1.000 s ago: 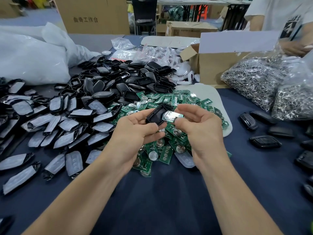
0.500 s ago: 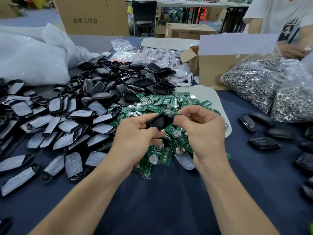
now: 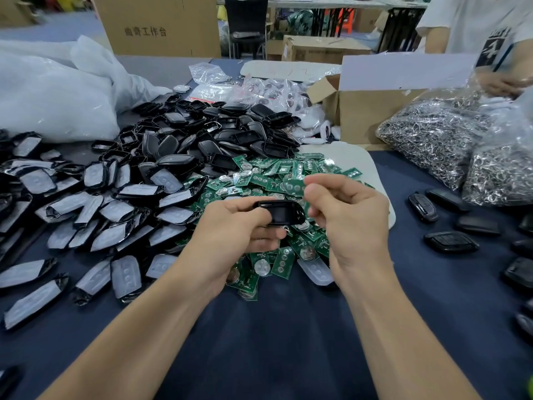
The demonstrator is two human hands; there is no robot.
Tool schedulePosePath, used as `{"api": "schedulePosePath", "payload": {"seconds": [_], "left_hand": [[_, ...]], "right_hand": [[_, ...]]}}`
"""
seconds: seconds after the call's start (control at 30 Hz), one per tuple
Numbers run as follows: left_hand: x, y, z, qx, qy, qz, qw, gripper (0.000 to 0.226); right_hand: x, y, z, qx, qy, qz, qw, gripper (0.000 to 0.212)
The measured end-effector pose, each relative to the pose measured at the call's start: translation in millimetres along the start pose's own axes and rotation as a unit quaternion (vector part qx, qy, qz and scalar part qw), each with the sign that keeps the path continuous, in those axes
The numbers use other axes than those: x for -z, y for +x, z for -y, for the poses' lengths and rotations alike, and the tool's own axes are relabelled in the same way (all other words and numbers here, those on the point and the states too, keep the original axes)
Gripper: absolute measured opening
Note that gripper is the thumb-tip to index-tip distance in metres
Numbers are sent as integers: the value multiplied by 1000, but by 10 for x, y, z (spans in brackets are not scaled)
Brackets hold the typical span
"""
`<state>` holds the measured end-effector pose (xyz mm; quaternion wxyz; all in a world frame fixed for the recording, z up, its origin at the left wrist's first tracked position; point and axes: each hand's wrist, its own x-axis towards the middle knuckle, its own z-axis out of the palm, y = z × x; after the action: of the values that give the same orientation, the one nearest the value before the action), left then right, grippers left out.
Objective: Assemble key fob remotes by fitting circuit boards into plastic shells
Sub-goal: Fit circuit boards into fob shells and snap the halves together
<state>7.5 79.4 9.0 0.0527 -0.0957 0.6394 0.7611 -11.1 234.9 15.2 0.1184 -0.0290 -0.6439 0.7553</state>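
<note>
Item in hand: one black shell (image 3: 281,212), gripped in the curled fingers of the left hand (image 3: 239,230) with its open cavity turned up, held over the pile of green circuit boards (image 3: 268,176). One circuit board (image 3: 294,185), blurred, is pinched at the fingertips of the right hand (image 3: 347,217), just above the shell and not yet seated in it. Progress is judged early: a few closed fobs (image 3: 450,241) are laid out at the right, while a large heap of empty shells (image 3: 219,140) and most boards are left to be worked. Open room is found on the bare blue table (image 3: 288,342) toward the near edge. The far side is hemmed in by a cardboard box (image 3: 375,111) and bags of metal rings (image 3: 432,137).
</note>
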Motion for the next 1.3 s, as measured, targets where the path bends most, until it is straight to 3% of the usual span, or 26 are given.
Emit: {"api": "schedulePosePath", "payload": {"seconds": [0.1,0.2,0.43,0.63,0.9,1.3], "left_hand": [[6,11,2,7,-18,0,1000,20],[-2,8,9,1,-24,24,999,26],[-31,-27,21,-29,-24,18,999,24],[-45,-37,24,-67,-26,-5,997,27],[-72,-42,43,-62,-2,7,998,23],[-69,-82,15,-100,-5,-7,995,29]], "right_hand": [[-13,-16,-27,-14,-44,24,999,30],[-54,-47,-48,2,-88,39,995,20],[-78,-76,-71,25,-128,-6,992,18],[-92,-137,-56,94,-231,-49,967,12],[-78,-72,-95,49,-149,-43,987,17],[-79,-102,-81,61,-168,-55,982,17]]}}
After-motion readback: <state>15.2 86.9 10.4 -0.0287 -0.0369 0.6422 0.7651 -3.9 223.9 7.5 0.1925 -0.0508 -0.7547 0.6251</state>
